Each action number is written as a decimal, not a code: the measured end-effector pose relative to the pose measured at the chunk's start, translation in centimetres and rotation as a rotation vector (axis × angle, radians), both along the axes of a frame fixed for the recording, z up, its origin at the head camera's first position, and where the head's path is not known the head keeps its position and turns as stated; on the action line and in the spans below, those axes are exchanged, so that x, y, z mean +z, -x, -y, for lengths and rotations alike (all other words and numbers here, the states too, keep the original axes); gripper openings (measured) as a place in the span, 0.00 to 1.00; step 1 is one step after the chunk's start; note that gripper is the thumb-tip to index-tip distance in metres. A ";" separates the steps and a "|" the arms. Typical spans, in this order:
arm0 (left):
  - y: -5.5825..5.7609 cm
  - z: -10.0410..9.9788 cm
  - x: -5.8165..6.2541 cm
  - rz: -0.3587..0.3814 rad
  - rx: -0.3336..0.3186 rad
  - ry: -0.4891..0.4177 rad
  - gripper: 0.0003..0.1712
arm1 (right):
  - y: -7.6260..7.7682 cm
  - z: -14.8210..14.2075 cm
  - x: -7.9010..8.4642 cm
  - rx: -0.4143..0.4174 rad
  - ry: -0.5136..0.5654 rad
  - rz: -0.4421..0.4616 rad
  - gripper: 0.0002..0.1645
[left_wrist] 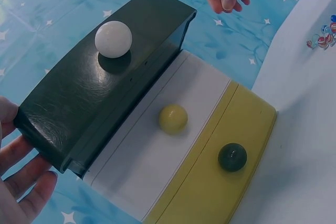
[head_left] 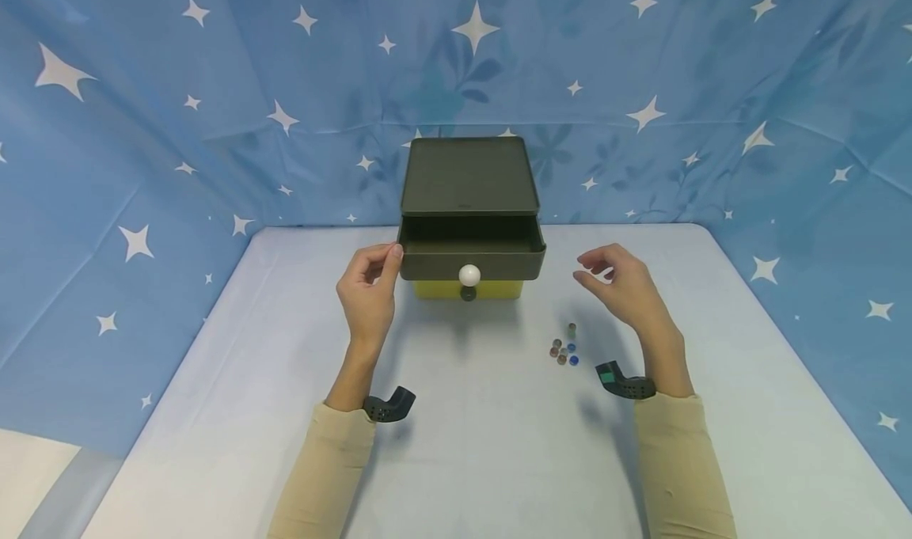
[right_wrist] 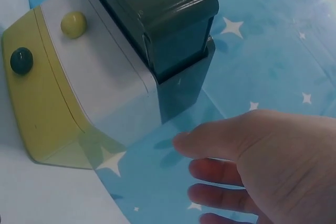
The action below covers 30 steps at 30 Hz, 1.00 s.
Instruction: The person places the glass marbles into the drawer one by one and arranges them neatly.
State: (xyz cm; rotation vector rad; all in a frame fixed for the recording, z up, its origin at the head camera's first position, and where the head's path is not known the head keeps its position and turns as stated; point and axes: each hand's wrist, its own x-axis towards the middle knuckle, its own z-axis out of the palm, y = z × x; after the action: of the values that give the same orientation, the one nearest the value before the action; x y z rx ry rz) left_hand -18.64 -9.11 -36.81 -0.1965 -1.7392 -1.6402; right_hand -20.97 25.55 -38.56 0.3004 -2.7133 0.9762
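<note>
A small chest of drawers (head_left: 470, 176) has a dark green top drawer (head_left: 499, 267) pulled out, with a white round knob (head_left: 469, 275). Its inside shows no contents in the head view. My left hand (head_left: 369, 295) holds the drawer's left front corner, thumb and fingertips against it. Below in the left wrist view are a white drawer (left_wrist: 142, 145) with a yellow knob (left_wrist: 173, 119) and a yellow drawer (left_wrist: 202, 192) with a green knob (left_wrist: 232, 157). My right hand (head_left: 621, 287) hovers right of the chest with loosely bent fingers, touching nothing.
Several glass marbles (head_left: 562, 358) lie in a loose group on the white table (head_left: 470, 444), right of the chest and in front of the right hand. A blue curtain with white stars (head_left: 342, 72) hangs behind the table and along both sides.
</note>
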 end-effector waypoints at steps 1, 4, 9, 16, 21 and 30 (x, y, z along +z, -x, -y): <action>-0.1 0.0 0.0 0.000 -0.002 0.000 0.08 | 0.0 -0.1 -0.1 0.002 -0.002 0.010 0.17; -0.1 0.0 0.1 0.000 -0.006 -0.001 0.08 | 0.1 -0.3 -0.3 0.007 -0.010 0.036 0.17; -0.1 0.0 -0.1 -0.005 -0.011 -0.003 0.08 | 0.3 -0.6 -0.6 0.019 -0.020 0.077 0.17; 1.7 0.5 -1.7 -0.014 0.004 -0.005 0.07 | 1.0 -0.9 -1.1 0.033 -0.017 0.122 0.17; 1.9 0.7 -1.8 -0.026 0.004 -0.004 0.07 | 1.5 -1.1 -1.6 0.027 -0.022 0.227 0.20; 0.1 0.1 0.0 -0.018 -0.004 0.000 0.07 | 1.8 -2.0 -3.2 0.099 -0.077 0.345 0.18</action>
State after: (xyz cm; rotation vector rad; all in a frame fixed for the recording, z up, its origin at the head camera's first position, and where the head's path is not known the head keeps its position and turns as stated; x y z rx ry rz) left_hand -18.72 -9.17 -36.85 -0.2143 -1.7263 -1.6360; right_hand -22.80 27.53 -41.75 0.3084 -3.0794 1.0349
